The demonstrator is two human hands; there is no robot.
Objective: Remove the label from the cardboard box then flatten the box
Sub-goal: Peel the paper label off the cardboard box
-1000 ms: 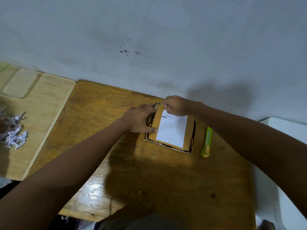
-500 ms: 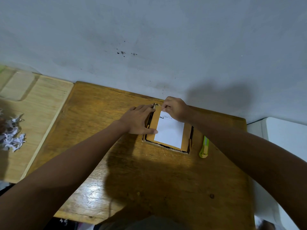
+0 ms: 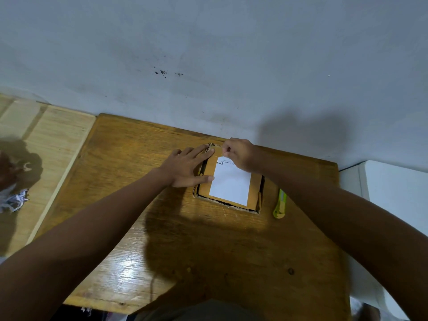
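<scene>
A small brown cardboard box (image 3: 253, 192) lies on the wooden table (image 3: 208, 239) near the wall. A white label (image 3: 230, 185) with a bit of black print covers most of its top. My left hand (image 3: 188, 167) lies flat with fingers spread on the box's left edge, pressing it down. My right hand (image 3: 239, 154) is at the label's far corner, its fingertips pinched together on that corner. The corner itself is hidden under the fingers.
A green utility knife (image 3: 280, 203) lies just right of the box. A lighter wooden board (image 3: 46, 144) adjoins the table on the left, with shredded white paper (image 3: 14, 200) on it. A white object (image 3: 393, 181) stands at the right. The grey wall runs behind.
My right hand has shifted slightly along the label's far edge, still picking at the corner. My left hand stays pressed on the box. The camera view has drifted a little.
</scene>
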